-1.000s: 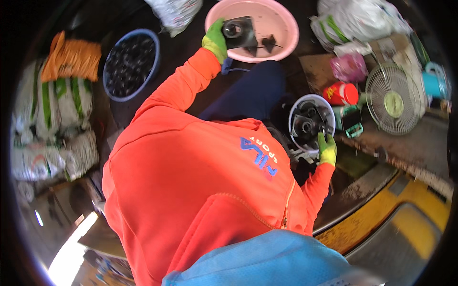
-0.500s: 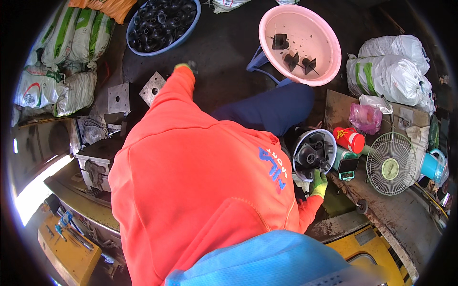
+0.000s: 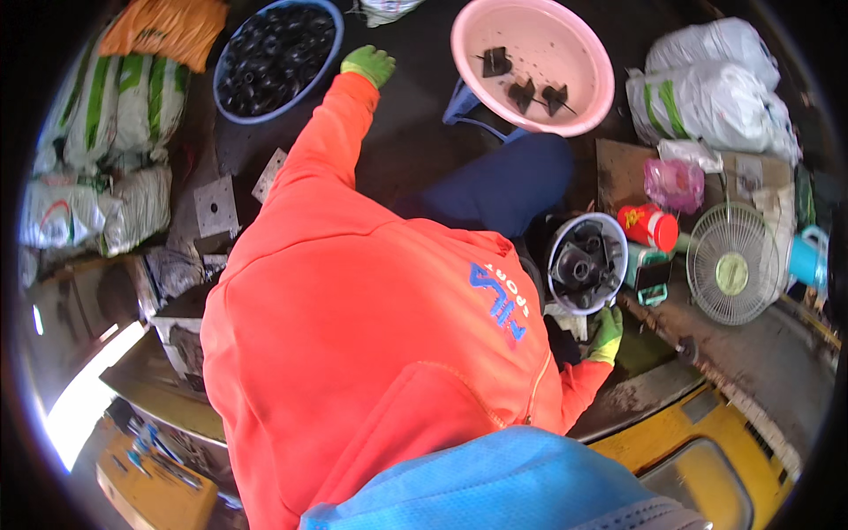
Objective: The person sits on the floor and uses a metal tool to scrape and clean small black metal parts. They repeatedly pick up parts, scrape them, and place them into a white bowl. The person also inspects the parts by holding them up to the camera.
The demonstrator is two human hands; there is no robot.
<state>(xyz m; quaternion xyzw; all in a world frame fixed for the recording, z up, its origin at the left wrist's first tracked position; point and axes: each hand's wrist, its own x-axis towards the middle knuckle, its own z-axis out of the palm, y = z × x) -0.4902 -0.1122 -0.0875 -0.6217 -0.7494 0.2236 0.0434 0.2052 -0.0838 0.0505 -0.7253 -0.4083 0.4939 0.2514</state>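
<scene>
My left arm reaches far forward, and my left hand [image 3: 369, 64], in a yellow-green glove, is open with fingers stretched out. It is just right of a blue tub [image 3: 265, 118] heaped with black moulded parts [image 3: 278, 57]. My right hand [image 3: 608, 334], in the same kind of glove, lies beside the near edge of a small pale bucket [image 3: 579, 309], its fingers extended and nothing visible in them. Black round parts [image 3: 576, 265] fill that bucket. A pink basin [image 3: 570, 53] ahead holds several dark angular pieces [image 3: 521, 94].
Drilled metal plates [image 3: 215, 208] lie to the left, below stacked white-green sacks [image 3: 93, 110]. On the right are a red jar [image 3: 649, 227], a phone [image 3: 653, 275], a desk fan [image 3: 732, 273] and white sacks [image 3: 715, 102]. A yellow tool-topped surface [image 3: 150, 486] is at lower left.
My left hand has moved forward to beside the blue tub; the dark thing by it earlier no longer shows there. My right hand has drawn slightly back from the bucket's rim.
</scene>
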